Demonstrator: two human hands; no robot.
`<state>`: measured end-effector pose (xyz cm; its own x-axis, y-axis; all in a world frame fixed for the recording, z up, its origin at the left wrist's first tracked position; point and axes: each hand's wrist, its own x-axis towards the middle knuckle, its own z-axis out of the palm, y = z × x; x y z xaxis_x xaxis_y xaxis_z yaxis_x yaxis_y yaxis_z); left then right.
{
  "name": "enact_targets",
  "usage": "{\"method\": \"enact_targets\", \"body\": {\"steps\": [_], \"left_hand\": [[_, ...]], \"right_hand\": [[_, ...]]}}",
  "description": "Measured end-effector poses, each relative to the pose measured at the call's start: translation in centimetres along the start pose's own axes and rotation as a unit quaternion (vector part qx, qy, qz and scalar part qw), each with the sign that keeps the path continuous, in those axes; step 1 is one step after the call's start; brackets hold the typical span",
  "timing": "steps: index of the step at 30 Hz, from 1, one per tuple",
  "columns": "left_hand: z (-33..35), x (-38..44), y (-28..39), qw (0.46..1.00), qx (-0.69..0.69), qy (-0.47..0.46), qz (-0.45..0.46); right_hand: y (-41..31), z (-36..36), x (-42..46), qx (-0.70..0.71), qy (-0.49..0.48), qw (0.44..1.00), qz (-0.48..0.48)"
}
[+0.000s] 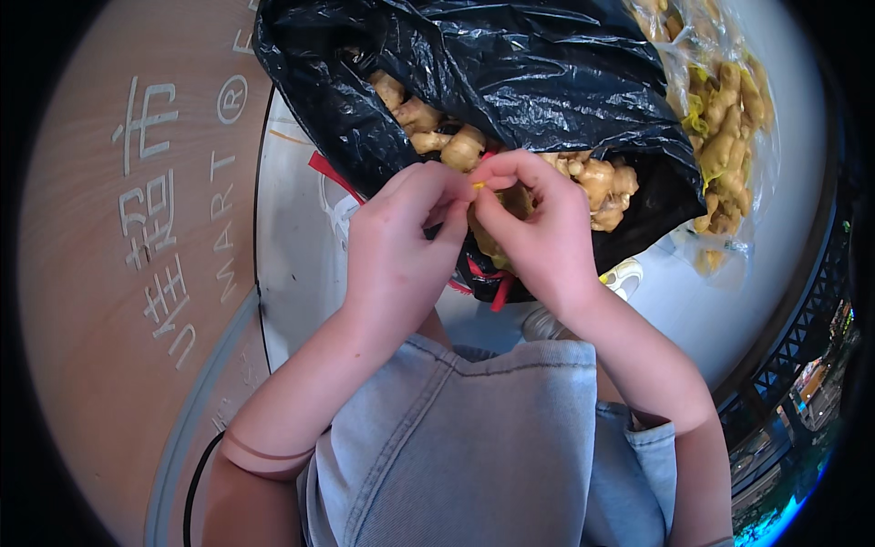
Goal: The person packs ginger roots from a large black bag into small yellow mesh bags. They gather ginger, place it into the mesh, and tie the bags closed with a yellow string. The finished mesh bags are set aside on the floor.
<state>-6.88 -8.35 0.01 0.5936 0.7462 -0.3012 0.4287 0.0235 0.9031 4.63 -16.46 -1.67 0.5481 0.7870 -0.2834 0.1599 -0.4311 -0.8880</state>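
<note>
My left hand [403, 232] and my right hand [540, 219] meet in front of me, fingertips pinched together on a small yellow piece [478, 184]. Just below it, partly behind my right hand, hangs yellow-green netting [502, 225]; its contents are mostly hidden. Beyond my hands an opened black plastic bag [560, 82] holds pieces of ginger root [465, 147], and more ginger [605, 188] shows past my right knuckles. Red tie strips [502, 290] dangle at the bag's near edge.
At the right lies a clear plastic bag [745, 205] of ginger, some of it in yellow netting. A wood-toned wall panel [102, 239] with writing stands at the left. Shoes [622, 277] show on the pale floor [294, 225] under the black bag. A dark cable [195, 485] hangs lower left.
</note>
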Motion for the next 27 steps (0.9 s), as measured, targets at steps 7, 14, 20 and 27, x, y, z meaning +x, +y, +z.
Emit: {"method": "enact_targets", "body": {"steps": [7, 14, 20, 27], "left_hand": [[0.4, 0.6, -0.8, 0.967, -0.221, -0.007, -0.126], [0.8, 0.6, -1.8, 0.980, -0.182, -0.041, -0.072], [0.3, 0.6, -1.1, 0.998, -0.034, -0.032, 0.037], [0.1, 0.3, -1.6, 0.985, 0.064, -0.007, 0.161]], "right_hand": [[-0.1, -0.6, 0.0, -0.029, -0.006, 0.999, -0.030], [-0.4, -1.5, -0.5, 0.144, -0.047, 0.987, 0.055], [-0.4, -2.4, 0.0, 0.145, -0.105, 0.981, 0.071], [-0.7, -2.6, 0.1, 0.120, -0.116, 0.983, 0.077]]}}
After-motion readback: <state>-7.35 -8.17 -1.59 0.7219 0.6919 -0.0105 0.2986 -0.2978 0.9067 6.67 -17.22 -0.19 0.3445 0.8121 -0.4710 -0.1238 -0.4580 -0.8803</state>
